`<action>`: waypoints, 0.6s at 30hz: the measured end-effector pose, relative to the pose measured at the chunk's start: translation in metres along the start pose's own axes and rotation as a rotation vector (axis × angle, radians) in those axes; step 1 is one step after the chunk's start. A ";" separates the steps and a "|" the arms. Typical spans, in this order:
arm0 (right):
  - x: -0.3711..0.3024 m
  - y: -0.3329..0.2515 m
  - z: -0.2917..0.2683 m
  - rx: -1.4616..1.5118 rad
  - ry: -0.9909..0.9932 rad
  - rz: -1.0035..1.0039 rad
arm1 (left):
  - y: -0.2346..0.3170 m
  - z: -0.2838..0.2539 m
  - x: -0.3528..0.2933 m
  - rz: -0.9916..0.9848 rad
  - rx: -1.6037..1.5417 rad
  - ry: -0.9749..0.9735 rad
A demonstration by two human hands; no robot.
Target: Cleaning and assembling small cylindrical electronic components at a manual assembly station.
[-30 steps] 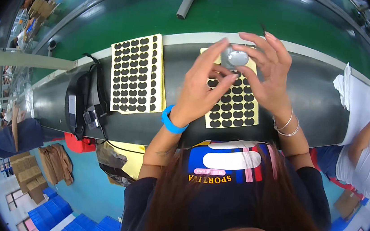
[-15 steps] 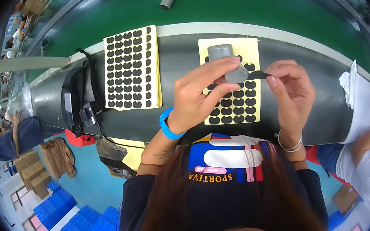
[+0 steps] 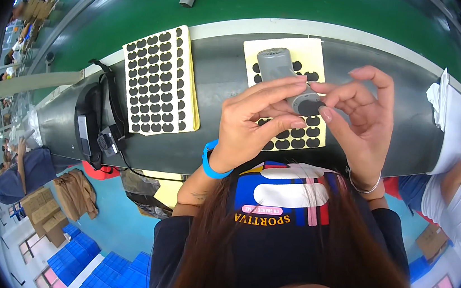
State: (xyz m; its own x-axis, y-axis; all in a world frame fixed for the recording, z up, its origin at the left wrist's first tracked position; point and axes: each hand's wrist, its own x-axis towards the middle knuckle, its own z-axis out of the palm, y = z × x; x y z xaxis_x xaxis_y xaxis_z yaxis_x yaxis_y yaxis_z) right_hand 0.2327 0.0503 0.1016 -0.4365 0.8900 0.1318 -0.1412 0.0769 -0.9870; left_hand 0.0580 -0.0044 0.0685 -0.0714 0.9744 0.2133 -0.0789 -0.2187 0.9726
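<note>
passage runs between label stack (image 3: 152,82) and sheet (image 3: 310,52), left hand (image 3: 248,109) partly blocking.

Left wristband (image 3: 207,159): blue, mid-frame
Right bracelet (image 3: 372,189): thin, silvery
Shirt (image 3: 175,245): dark, multicoloured print (image 3: 248,190), lower centre
Hair (image 3: 210,254): long, brown

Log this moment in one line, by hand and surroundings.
Left hand: holding grey hair-dryer-shaped device | Right hand: fingertips at black sticker on device's round end | Below: yellow-backed sticker sheet
</note>
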 end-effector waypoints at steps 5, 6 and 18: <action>0.000 -0.003 -0.001 0.002 0.011 0.013 | 0.000 0.000 0.001 -0.017 -0.030 -0.023; 0.000 -0.003 -0.001 0.000 0.008 0.013 | 0.000 0.000 0.001 -0.017 -0.032 -0.027; 0.000 -0.003 -0.001 -0.035 0.014 0.025 | -0.001 0.000 0.002 -0.039 -0.042 -0.024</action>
State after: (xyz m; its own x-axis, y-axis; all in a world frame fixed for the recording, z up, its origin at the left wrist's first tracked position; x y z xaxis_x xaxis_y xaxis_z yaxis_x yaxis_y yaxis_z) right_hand 0.2338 0.0501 0.1042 -0.4269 0.8980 0.1060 -0.0994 0.0699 -0.9926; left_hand 0.0583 -0.0026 0.0681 -0.0437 0.9831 0.1777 -0.1233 -0.1818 0.9756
